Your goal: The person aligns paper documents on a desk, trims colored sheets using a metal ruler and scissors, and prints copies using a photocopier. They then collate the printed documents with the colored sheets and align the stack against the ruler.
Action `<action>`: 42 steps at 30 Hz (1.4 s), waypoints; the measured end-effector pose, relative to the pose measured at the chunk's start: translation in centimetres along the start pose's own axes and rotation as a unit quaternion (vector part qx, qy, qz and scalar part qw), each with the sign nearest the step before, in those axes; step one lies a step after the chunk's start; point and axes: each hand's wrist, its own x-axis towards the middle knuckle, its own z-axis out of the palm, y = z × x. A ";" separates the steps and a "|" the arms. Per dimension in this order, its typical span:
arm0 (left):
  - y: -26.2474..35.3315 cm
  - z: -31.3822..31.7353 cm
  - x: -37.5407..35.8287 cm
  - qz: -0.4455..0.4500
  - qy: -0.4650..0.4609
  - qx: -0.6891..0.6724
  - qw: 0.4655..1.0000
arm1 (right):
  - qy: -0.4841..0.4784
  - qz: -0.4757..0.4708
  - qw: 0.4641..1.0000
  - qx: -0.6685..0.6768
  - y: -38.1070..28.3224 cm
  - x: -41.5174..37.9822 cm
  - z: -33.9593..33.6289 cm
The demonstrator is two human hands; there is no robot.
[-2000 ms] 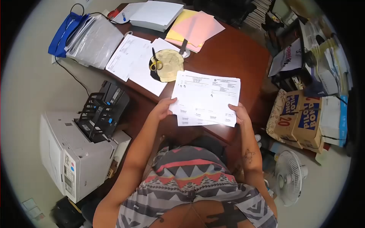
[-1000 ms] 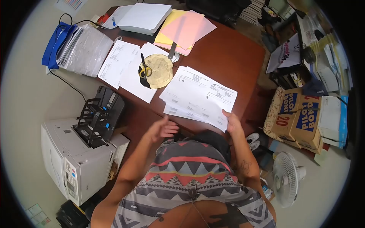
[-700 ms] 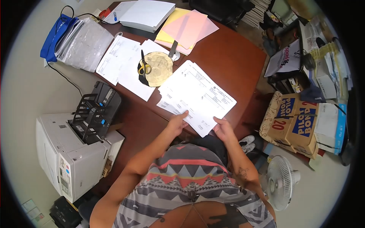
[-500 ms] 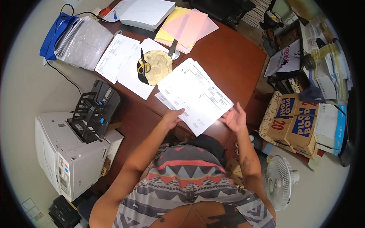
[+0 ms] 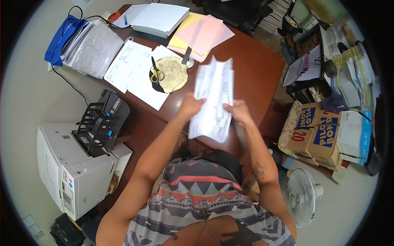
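Note:
Both my hands grip a stack of printed sheets [image 5: 212, 102] by its long sides, above the front edge of the brown desk [image 5: 254, 69]. The sheets bow along their length and look slightly blurred. My left hand [image 5: 191, 105] is closed on the left edge, thumb on top. On the right edge my right hand [image 5: 239, 112] is closed the same way. Left of the stack, black-and-yellow scissors [image 5: 156, 74] lie on a round cream-coloured object [image 5: 174, 74], which rests partly over white papers [image 5: 145, 90].
Pink sheets [image 5: 211, 33], yellow sheets [image 5: 180, 37] and a thick white paper stack [image 5: 160, 18] lie at the back. A printer [image 5: 78, 164] stands at left. Cardboard boxes [image 5: 312, 131] and a white fan [image 5: 301, 197] are at right.
The printed sheets have turned more upright and now bow between my hands. My right hand, open at the lower right corner before, has moved up and left and closed on the edge.

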 end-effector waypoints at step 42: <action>6.7 -2.4 -6.6 0.311 0.037 -0.228 0.922 | 0.188 -0.369 0.900 0.139 -5.8 -7.5 1.8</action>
